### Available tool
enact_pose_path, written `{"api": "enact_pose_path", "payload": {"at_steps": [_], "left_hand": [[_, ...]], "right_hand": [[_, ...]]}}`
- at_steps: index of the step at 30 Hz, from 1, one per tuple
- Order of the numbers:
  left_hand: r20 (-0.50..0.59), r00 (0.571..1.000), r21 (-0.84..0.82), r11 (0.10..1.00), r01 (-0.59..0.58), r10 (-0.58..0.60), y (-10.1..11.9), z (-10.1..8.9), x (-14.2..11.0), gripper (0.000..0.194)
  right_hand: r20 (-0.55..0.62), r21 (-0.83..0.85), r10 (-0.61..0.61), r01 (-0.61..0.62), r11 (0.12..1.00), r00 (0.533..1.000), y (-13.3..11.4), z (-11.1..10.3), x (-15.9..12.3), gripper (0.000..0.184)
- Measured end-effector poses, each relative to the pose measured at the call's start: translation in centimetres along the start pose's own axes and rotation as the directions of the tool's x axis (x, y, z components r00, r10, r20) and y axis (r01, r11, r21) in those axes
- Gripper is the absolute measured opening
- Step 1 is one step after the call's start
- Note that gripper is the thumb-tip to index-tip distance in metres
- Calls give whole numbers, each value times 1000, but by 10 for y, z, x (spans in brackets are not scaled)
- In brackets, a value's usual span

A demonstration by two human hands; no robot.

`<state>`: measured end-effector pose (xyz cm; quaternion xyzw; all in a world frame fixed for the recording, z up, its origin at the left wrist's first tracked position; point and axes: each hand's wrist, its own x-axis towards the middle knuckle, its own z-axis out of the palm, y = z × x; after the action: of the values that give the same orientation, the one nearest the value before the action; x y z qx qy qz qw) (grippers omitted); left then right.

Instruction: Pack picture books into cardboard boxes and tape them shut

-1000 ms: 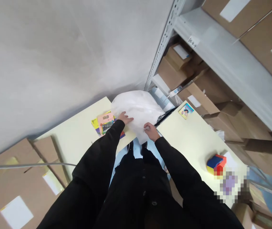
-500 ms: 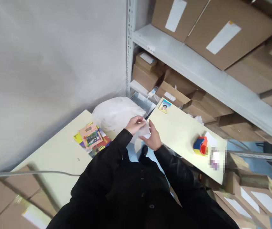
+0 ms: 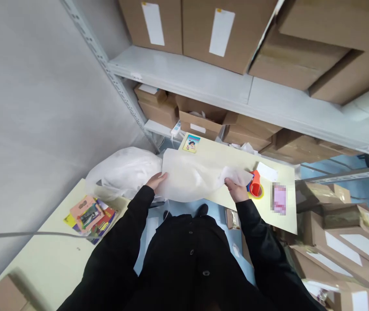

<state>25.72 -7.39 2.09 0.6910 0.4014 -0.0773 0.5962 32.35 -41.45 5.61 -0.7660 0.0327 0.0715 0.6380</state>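
Note:
A thin, translucent white packing sheet (image 3: 187, 177) stretches across in front of me, held at both ends. My left hand (image 3: 157, 181) is closed on its left edge, with the fingers partly behind it. Its right part is gathered and creased where my right hand (image 3: 235, 190) pinches it. The sheet hangs over the front edge of the narrow cream table (image 3: 217, 196). Just past its right tip stands an orange and blue tape dispenser (image 3: 255, 185). Left of my left hand bulges a big white plastic bag (image 3: 126, 166).
Colourful booklets (image 3: 89, 216) lie on the left table (image 3: 55, 250). A small picture card (image 3: 191, 143), a white paper (image 3: 266, 171) and a blurred pink item (image 3: 279, 198) rest on the narrow table. Shelving (image 3: 184, 71) with cardboard boxes rises behind; more boxes (image 3: 343, 242) are stacked right.
My hands have moved apart, and the bunched white sheet is now spread out between them. The view has turned to the right, toward the shelving.

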Motion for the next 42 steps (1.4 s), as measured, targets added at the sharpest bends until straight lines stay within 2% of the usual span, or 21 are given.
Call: {"api": "enact_pose_path", "payload": {"at_steps": [3,7,9,12,15,17,21,25,27,30,32,34,35,37,39,42], "left_hand": [[101,991,-32,996,-84,86,7,37,12,49],[88,989,-21,993,-118,120,17,77,24,41],[59,992,9,994,-110,109,19,92,28,39],[-6,997,76,994,-80,81,17,109,34,33],[-73,996,163,986,-33,45,12,119,43,24],[-113,993,225,974,-4,30,6,123,51,19],[-161,986,359,933,22,38,-9,126,68,11],[-147,986,485,874,1,80,-18,125,80,14],[-137,985,527,850,-16,104,-18,124,83,26],[-137,975,582,811,-62,173,-14,124,80,55],[-73,956,684,711,-161,286,-11,127,72,67],[130,916,783,528,-330,379,-10,133,62,69],[260,887,798,433,-419,381,-11,136,57,68],[467,833,777,312,-547,296,-15,145,50,69],[534,824,778,270,-567,190,-22,151,49,74],[505,856,813,272,-514,109,-33,150,55,76]], "right_hand": [[76,55,85,-89,994,994,24,-38,10,39],[160,187,222,-250,950,962,52,-66,27,42],[135,180,293,-314,932,947,67,-71,36,42],[29,78,397,-398,914,917,90,-71,49,37],[-79,-71,460,-465,882,884,111,-70,59,42],[-101,-149,477,-487,861,873,123,-72,65,41],[-162,-328,459,-487,810,873,138,-75,72,47],[-182,-535,377,-413,737,908,140,-68,69,58],[-182,-587,315,-360,725,931,137,-62,63,62],[-176,-651,158,-235,721,972,129,-52,54,73],[-127,-692,59,-131,710,990,125,-46,46,74],[-47,-714,42,-63,697,998,125,-36,37,69],[-13,-721,68,-57,690,998,127,-30,32,67],[36,-733,165,-86,675,986,133,-15,23,69],[58,-734,274,-144,663,960,141,0,14,75],[46,-730,356,-212,650,933,152,16,6,79]]}}
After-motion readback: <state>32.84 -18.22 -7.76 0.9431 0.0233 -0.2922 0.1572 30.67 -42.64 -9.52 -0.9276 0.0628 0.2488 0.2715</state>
